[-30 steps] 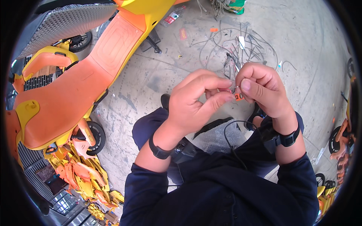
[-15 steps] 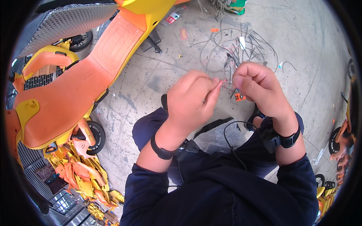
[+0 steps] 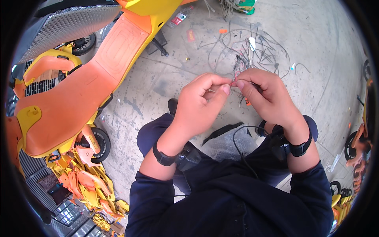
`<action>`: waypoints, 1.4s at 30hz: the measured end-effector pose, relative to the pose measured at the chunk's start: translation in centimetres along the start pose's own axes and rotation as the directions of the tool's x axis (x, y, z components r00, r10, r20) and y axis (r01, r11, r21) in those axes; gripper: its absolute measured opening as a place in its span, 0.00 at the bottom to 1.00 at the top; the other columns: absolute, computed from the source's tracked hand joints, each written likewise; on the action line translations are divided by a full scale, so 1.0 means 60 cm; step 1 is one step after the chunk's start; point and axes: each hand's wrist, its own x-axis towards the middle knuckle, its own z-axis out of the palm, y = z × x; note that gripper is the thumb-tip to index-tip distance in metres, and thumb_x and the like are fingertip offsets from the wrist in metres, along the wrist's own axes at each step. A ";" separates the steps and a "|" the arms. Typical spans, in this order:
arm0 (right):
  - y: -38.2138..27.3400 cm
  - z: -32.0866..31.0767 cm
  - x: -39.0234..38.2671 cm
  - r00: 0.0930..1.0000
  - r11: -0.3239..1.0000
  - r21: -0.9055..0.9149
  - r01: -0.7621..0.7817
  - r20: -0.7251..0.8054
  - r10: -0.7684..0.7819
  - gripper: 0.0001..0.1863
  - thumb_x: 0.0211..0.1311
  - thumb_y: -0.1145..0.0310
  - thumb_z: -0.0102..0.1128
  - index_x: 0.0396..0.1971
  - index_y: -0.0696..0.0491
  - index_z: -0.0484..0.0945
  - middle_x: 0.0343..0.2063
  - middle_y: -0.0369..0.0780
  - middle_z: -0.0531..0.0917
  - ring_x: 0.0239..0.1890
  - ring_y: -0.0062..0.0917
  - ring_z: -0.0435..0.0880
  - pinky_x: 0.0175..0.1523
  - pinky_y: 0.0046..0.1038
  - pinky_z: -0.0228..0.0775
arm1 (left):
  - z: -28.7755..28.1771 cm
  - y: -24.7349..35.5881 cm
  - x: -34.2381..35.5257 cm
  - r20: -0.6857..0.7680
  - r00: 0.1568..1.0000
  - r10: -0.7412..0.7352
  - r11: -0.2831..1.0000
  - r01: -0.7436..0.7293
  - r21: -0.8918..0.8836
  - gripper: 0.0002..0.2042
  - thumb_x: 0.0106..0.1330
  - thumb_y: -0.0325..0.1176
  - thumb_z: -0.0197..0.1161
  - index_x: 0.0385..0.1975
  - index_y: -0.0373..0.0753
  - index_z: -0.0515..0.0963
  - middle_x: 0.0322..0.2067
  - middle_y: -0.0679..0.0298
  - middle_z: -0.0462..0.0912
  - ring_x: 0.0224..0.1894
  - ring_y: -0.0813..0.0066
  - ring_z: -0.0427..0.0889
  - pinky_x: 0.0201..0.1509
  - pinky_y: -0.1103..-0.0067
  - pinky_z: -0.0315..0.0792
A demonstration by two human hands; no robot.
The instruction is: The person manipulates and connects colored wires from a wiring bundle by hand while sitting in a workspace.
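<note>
Bare concrete floor [image 3: 316,51] lies open to the right of the raised hands. Just ahead, a tangle of loose wires [image 3: 252,51] clutters the ground — to the left, an orange scooter body [image 3: 79,91] blocks the way.

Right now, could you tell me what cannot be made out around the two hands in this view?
- Small reddish piece, head view: pinched between the left hand and right hand; the fingers cover most of it, so its kind is unclear.
- Tangle of wires on the floor: strands too thin to trace.
- Orange scooter: cut off by the picture's rim.
</note>
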 end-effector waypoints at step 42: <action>-0.007 0.013 0.000 0.958 0.965 0.085 -0.247 0.174 0.229 0.04 0.65 0.76 0.55 0.33 0.58 0.78 0.22 0.29 0.76 0.24 0.09 0.70 0.29 0.14 0.62 | -0.009 -0.008 0.006 0.255 0.909 0.330 0.607 -0.411 0.680 0.07 0.59 0.33 0.63 0.29 0.39 0.72 0.27 0.62 0.73 0.28 0.63 0.77 0.27 0.73 0.72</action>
